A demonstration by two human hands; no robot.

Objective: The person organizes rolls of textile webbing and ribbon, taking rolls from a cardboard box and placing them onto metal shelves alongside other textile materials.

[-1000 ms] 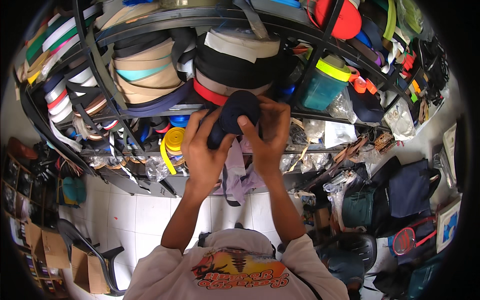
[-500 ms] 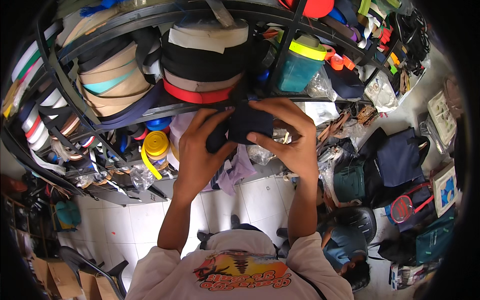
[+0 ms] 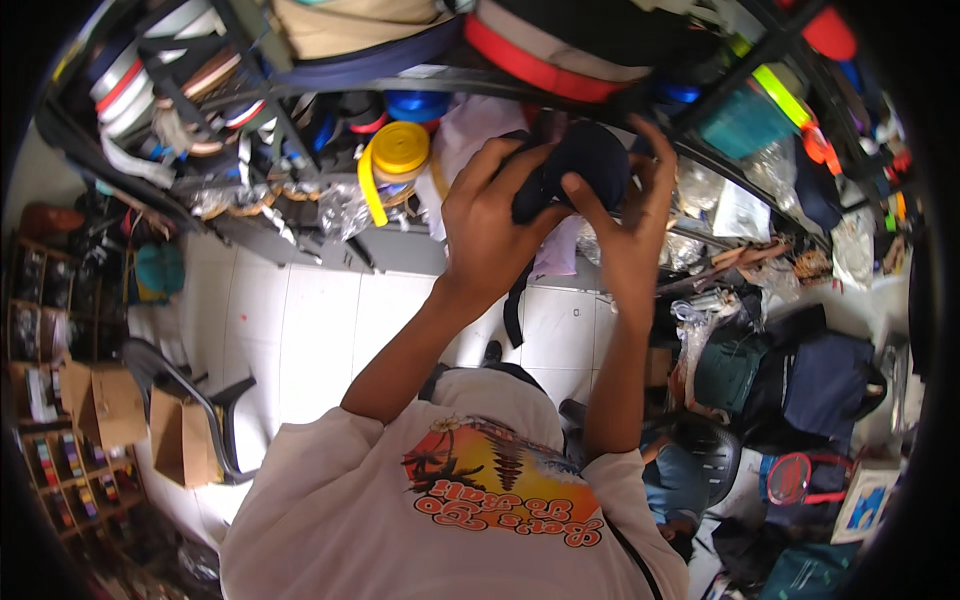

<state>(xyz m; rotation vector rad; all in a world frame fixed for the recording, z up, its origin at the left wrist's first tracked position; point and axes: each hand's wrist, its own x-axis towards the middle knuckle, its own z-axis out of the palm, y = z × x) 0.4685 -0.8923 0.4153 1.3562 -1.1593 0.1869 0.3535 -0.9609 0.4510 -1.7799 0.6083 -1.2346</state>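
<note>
A dark navy roll of strap [image 3: 590, 162] is held up between my two hands, in front of the shelf rack. My left hand [image 3: 492, 215] is closed round a dark part on the roll's left side; whether that is a second roll cannot be made out. With the thumb on the roll's near face and fingers curved round its right side, my right hand [image 3: 632, 220] grips it too. A loose dark strap end [image 3: 515, 310] hangs below my left hand.
The shelf rack [image 3: 520, 92] ahead bears large webbing rolls, a yellow roll [image 3: 402, 148] and a teal container [image 3: 742, 122]. A chair [image 3: 190, 400] and cardboard boxes [image 3: 103, 402] stand at left. Bags [image 3: 825, 385] and a seated person [image 3: 675, 480] are at right.
The view has swung, so the shelves sit higher and further right. Both hands and the roll now appear higher and to the right, and a strap end has come into sight below.
</note>
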